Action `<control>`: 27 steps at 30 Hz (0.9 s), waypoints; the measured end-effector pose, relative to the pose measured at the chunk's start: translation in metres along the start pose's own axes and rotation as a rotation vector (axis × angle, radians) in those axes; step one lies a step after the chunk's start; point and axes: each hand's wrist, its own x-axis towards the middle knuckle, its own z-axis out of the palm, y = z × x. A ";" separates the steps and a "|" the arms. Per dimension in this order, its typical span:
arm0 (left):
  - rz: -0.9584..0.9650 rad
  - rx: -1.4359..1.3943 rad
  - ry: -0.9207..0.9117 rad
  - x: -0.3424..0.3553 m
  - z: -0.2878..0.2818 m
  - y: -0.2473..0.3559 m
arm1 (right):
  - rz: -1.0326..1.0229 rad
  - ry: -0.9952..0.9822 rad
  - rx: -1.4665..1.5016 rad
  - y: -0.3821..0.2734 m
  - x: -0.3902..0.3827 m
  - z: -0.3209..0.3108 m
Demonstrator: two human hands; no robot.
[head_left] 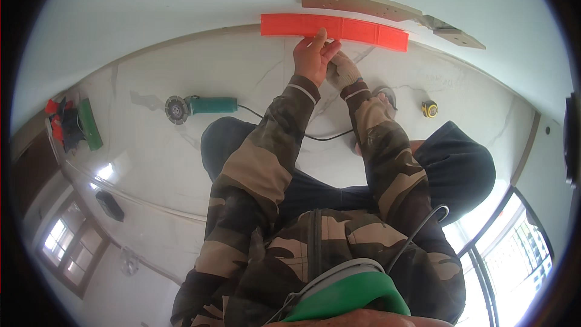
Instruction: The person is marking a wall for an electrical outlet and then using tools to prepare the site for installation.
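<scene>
My bare left hand (311,60) is at the lower edge of an orange strip (357,35) along the wall base, thumb over it and fingers bent, apparently gripping it. My gloved right hand (344,68) is just behind and to its right, fingers curled and partly hidden; I cannot make out what they hold. Above the strip are beige pieces (357,3) with small holes. An angle grinder (212,105) with a cutting disc lies on the floor to my left, its black cord running between my knees. A yellow tape measure (430,109) lies to my right.
I am low on a marble-patterned tile floor (151,66) facing a white wall (181,0). A green box (89,124) and red and dark items (60,121) lie at far left, with windows (63,239) beyond. A glazed opening (514,248) is at right.
</scene>
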 end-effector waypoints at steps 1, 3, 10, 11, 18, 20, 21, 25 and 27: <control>0.000 0.009 -0.010 0.000 0.000 0.000 | 0.011 0.014 0.050 -0.002 -0.001 0.001; -0.003 0.000 -0.016 -0.001 0.000 0.001 | 0.043 0.038 0.149 -0.006 -0.002 0.002; 0.002 0.003 -0.066 -0.002 0.000 0.003 | 0.036 0.048 0.140 -0.007 -0.004 0.008; -0.005 0.009 -0.060 -0.001 -0.001 0.003 | 0.046 0.065 0.151 -0.008 -0.005 0.008; -0.014 0.029 -0.089 -0.002 -0.001 0.005 | 0.037 0.060 0.146 -0.010 -0.003 0.004; -0.011 0.028 -0.105 -0.002 -0.001 0.006 | 0.058 0.096 0.151 -0.010 -0.004 0.004; -0.014 0.030 -0.099 -0.003 -0.001 0.006 | 0.045 0.051 0.152 -0.010 -0.004 0.004; 0.001 0.047 -0.103 -0.003 -0.001 0.006 | 0.039 0.066 0.122 -0.012 -0.004 0.005; -0.003 0.047 -0.103 -0.003 -0.001 0.006 | 0.040 0.074 0.117 -0.012 -0.004 0.006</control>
